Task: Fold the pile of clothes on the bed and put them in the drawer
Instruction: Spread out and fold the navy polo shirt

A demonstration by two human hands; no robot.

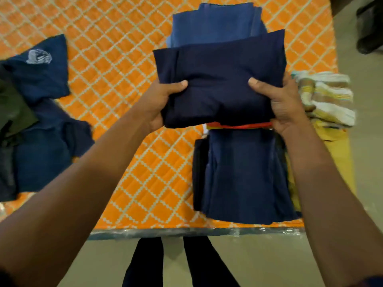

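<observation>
A folded dark navy garment (219,79) is held above the bed between both hands. My left hand (163,96) grips its left edge, thumb on top. My right hand (284,102) grips its right edge, thumb on top too. Under it lies a stack of folded clothes (242,172), navy on top, with a red and yellow layer (238,125) showing at its far end. Beyond the held garment sits a folded lighter blue piece (215,23). A loose pile of unfolded dark blue and dark green clothes (37,112) lies at the left of the bed.
The bed (116,59) has an orange cover with a white diamond grid; its near edge (165,232) is wrapped in clear plastic. A striped white and brown cloth (329,98) and a yellow item (339,150) lie at the right edge. Grey floor surrounds the bed; my legs stand below.
</observation>
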